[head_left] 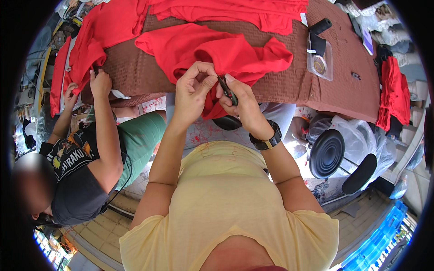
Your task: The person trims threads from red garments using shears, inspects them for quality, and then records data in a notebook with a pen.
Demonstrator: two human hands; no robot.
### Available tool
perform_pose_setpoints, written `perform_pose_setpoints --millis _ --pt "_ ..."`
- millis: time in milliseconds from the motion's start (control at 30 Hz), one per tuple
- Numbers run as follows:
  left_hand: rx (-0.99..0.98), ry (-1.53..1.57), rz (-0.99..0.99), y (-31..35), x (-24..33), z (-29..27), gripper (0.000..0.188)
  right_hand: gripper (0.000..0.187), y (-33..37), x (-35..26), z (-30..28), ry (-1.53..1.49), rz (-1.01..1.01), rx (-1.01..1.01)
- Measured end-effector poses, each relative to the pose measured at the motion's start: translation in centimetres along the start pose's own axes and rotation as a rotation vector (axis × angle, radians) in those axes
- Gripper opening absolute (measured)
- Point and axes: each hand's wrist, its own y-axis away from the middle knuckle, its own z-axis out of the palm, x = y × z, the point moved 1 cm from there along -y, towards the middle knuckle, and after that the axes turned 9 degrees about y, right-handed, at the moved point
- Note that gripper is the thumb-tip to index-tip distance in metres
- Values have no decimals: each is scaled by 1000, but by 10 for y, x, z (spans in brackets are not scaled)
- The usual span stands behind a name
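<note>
A red garment (181,49) lies bunched at the near edge of a brown-covered table (126,67), part of it hanging over that edge. My left hand (195,88) is closed, thumb and fingers pinching a bit of this garment at its near side. In my right hand (242,99) is a small pair of dark thread snips (224,86), its tip pointing up and left, close to the pinched fabric and my left fingertips. The fingers of the right hand wrap round the snips and partly cover them. Any thread between the hands is too small to make out.
At the left a co-worker (81,158) handles another red garment (88,56). More red garments (235,11) lie along the far side. A clear plastic box (323,63) stands at the table's right. Beyond hang red clothes (394,92); a black round stool (327,153) is below.
</note>
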Motion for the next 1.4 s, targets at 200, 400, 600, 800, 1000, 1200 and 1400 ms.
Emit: perform_pose_setpoints --millis 200,400,600,800,1000,1200,1400 --pt "-16 -9 -46 4 -7 -3 6 43 -7 4 -4 -111 77 -35" --pt "128 1 -5 3 -4 2 19 35 1 -38 -17 83 -163 -93" --pt "80 -401 98 -6 9 5 26 36 -44 -81 -37 863 -564 -183" --pt "118 -728 160 -17 26 1 11 29 -62 -79 -41 1147 -692 -162" --pt "149 1 -19 -20 -4 5 6 27 -52 -46 -39 972 -863 168" --pt "89 162 5 -13 -21 15 6 11 -11 -37 -23 672 -681 550" --pt "102 123 42 -12 -26 17 6 44 9 -10 -16 423 -208 232"
